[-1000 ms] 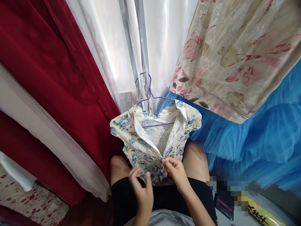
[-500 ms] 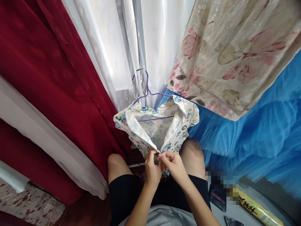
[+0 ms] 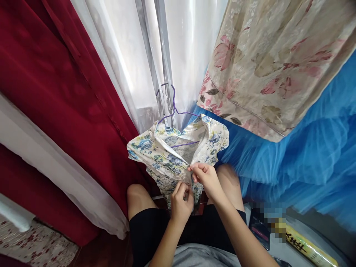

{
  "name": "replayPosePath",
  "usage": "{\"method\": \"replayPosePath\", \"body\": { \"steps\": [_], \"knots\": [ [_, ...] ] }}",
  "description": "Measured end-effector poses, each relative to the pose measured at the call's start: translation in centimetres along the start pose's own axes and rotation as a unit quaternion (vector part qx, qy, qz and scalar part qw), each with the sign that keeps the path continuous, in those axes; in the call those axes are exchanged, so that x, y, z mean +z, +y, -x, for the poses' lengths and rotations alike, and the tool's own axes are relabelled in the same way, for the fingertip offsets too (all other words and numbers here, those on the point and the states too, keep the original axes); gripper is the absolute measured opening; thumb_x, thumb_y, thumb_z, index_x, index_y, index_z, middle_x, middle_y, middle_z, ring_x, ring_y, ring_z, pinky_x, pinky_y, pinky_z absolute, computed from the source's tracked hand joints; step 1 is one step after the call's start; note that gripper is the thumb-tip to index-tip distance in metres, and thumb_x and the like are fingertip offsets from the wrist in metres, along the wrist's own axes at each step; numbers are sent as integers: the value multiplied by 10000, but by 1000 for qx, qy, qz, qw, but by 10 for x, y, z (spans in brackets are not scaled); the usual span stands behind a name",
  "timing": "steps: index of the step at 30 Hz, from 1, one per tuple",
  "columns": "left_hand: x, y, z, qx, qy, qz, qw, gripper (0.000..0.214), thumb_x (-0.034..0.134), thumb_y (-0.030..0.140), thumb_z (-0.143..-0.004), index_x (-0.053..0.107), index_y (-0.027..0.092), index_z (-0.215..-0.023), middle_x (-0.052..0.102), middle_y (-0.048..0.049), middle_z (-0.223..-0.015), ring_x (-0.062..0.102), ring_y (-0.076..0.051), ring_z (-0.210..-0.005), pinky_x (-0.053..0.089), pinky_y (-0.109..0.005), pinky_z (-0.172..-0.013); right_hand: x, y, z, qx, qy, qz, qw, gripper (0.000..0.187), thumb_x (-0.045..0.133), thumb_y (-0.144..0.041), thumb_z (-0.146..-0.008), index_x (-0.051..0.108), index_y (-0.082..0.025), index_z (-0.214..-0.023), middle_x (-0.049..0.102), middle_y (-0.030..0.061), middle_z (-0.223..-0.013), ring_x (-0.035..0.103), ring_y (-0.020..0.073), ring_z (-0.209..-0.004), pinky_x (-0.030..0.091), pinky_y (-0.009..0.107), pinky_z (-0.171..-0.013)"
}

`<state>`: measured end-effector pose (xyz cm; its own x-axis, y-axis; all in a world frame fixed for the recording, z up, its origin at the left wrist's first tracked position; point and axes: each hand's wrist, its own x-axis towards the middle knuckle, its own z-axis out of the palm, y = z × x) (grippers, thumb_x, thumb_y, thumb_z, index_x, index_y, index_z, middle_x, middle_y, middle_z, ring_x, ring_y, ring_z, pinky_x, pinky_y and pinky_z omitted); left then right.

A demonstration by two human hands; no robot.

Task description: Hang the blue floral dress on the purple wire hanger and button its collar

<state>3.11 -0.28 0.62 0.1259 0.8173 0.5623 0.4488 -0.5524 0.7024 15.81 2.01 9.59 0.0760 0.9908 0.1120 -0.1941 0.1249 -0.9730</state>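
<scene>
A white dress with blue and yellow flowers hangs in front of me on a purple wire hanger, its neck opening spread in a V. At the bottom of the V my right hand pinches what looks like a zipper pull, mostly covered by the fingers. Lower down, the closed fingers of my left hand grip the dress fabric beside the closure line. The part of the dress below my hands is partly hidden.
Red cloth hangs at left, white curtain behind the hanger. To the right hang a pink-flowered beige cloth and blue tulle. Beside my right leg lie a dark phone-like object and a yellow package.
My right hand has slid up the dress, away from my left hand, and the V opening has become shorter. The left hand has dropped slightly. The dress front has swung a little left.
</scene>
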Motion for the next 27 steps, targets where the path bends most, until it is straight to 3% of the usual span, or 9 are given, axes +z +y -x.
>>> {"method": "replayPosePath", "body": {
  "steps": [8,13,16,18,20,21,24,27],
  "knots": [
    [-4,3,-1,1,-59,-27,998,174,503,80,-897,519,205,-777,535,-24,-803,566,-157,-702,401,-252,-624,19,-87,-76,-118,-4,-24,993,308,684,-378,-777,627,-166,-561,546,-18,-470,326,73,-427,210,233,-420],
    [-8,-4,-5,-4,-99,-20,995,140,564,124,-908,569,200,-790,600,-24,-809,612,-159,-717,448,-254,-642,19,-102,-78,-141,-6,-52,989,249,680,-373,-796,694,-147,-694,544,-26,-471,344,76,-432,203,231,-432],
    [-24,8,-42,33,-87,6,996,67,620,180,-925,645,197,-865,660,-19,-820,630,-154,-719,481,-260,-676,19,-92,-66,-152,-2,-41,988,241,678,-396,-841,700,-162,-787,552,-34,-491,369,85,-440,234,236,-451],
    [-42,25,-82,77,-11,25,997,90,598,193,-959,673,201,-1009,675,-10,-812,636,-150,-728,497,-264,-708,18,-86,-59,-171,8,-25,985,247,673,-407,-869,689,-171,-798,569,-31,-537,386,88,-462,264,242,-470],
    [-60,46,-125,120,74,29,990,251,568,218,-994,648,219,-1233,665,-3,-824,636,-145,-746,512,-278,-769,17,-86,-54,-187,2,0,982,252,666,-411,-890,681,-174,-804,575,-27,-572,420,97,-497,299,248,-497],
    [-68,56,-145,139,70,23,988,300,548,231,-1010,627,229,-1300,684,-18,-893,647,-149,-788,517,-283,-787,16,-87,-53,-193,-5,14,981,256,661,-414,-897,676,-176,-804,575,-25,-581,440,103,-515,315,252,-512],
    [-83,78,-186,207,22,-27,978,237,535,253,-1024,701,213,-1189,727,-43,-1003,667,-166,-883,509,-290,-805,14,-90,-52,-213,-11,56,975,268,638,-425,-913,642,-188,-788,558,-27,-588,469,119,-548,348,262,-551],
    [-84,92,-196,250,44,-82,964,203,551,253,-1017,738,176,-1033,724,-44,-959,662,-179,-901,497,-303,-825,16,-84,-59,-236,17,94,967,270,612,-417,-922,613,-194,-770,531,-23,-623,452,126,-574,338,264,-561]
  ]
}}
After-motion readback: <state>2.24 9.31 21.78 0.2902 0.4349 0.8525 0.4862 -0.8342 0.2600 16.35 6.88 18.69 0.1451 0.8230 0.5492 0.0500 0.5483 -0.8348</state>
